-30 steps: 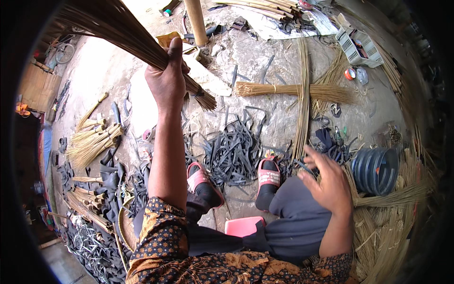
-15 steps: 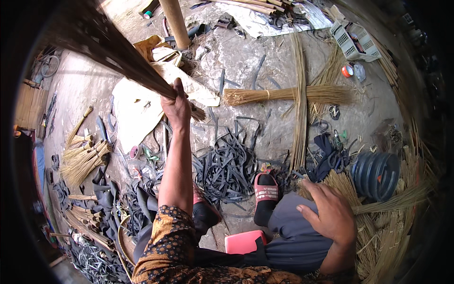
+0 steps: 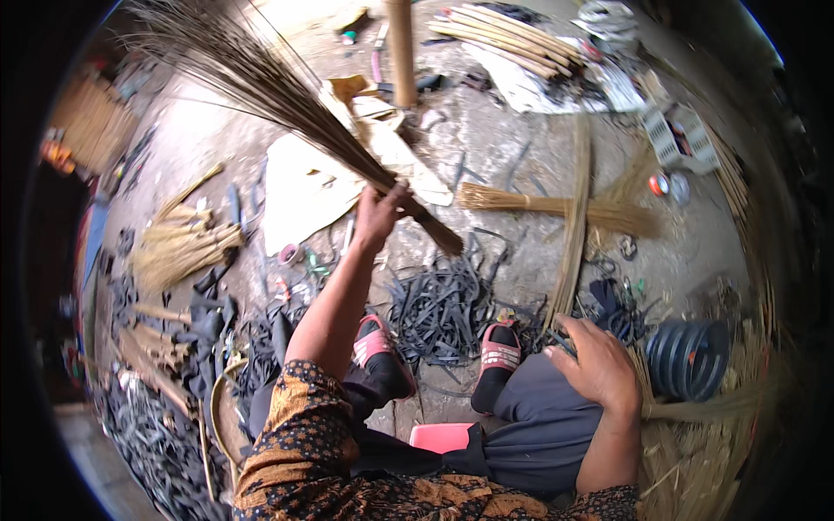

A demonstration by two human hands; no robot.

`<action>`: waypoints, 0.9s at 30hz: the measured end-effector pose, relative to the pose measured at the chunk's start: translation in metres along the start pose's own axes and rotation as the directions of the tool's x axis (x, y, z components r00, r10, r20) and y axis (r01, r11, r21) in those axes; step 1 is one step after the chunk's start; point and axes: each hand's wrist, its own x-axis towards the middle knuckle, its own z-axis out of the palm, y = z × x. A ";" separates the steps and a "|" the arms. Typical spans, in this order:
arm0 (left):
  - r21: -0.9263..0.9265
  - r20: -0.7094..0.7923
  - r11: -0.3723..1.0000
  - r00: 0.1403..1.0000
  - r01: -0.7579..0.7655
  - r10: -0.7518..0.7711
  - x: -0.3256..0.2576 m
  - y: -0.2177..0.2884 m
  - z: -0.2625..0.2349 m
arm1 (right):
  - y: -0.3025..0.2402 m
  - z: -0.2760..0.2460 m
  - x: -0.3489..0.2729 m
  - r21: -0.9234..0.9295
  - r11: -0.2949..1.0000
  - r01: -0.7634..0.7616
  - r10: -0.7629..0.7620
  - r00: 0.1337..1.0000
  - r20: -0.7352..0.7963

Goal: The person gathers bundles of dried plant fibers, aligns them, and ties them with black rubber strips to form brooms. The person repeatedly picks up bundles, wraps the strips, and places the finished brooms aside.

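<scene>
Swung sheaf of long, thin, dark-brown stalks (image 3: 343,152): since the earlier frame its narrow butt end had shifted toward the near right, while its loose tips splayed out to the far left

Left hand (image 3: 382,217): fingers were wrapped closely round the sheaf near the butt, probably so that the longer part could spread freely

Right hand (image 3: 599,365): thumb and fingers stood apart, loosely curved, with no hold on anything to be made out; it hung by the knee of the dark-grey cloth trousers (image 3: 534,404), perhaps to rest the arm

Heap of flat, black, rubbery strips (image 3: 443,304): lay just beyond the pink-and-white slip-on sandals (image 3: 499,356), seemingly kept within easy reach; the raised butt showed over its far side, how high could not be told

Tied, round, tan straw bundle (image 3: 499,200): lay left to right on the far side, with a long, straight lot of pale stalks (image 3: 573,234) across it, perhaps to keep the two separate

Short, pale straw brushes (image 3: 187,256): were piled at the left, splayed ends mostly one way, likely for order

Ribbed, blue-grey plastic container (image 3: 686,360): lay at the near right
</scene>
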 end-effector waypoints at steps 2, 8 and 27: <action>-0.046 0.085 0.999 0.996 0.023 -0.019 -0.021 0.030 -0.014 | 0.000 0.002 0.000 0.027 0.997 0.071 -0.070 0.997 -0.031; 0.295 -0.485 0.907 0.771 -0.299 0.412 -0.057 0.282 -0.196 | 0.008 0.008 -0.005 0.055 0.996 0.073 -0.072 0.997 -0.020; 0.435 -0.147 0.872 0.973 0.224 -0.177 -0.115 0.077 -0.167 | 0.098 -0.003 -0.088 0.507 0.862 -0.011 0.262 0.865 -0.427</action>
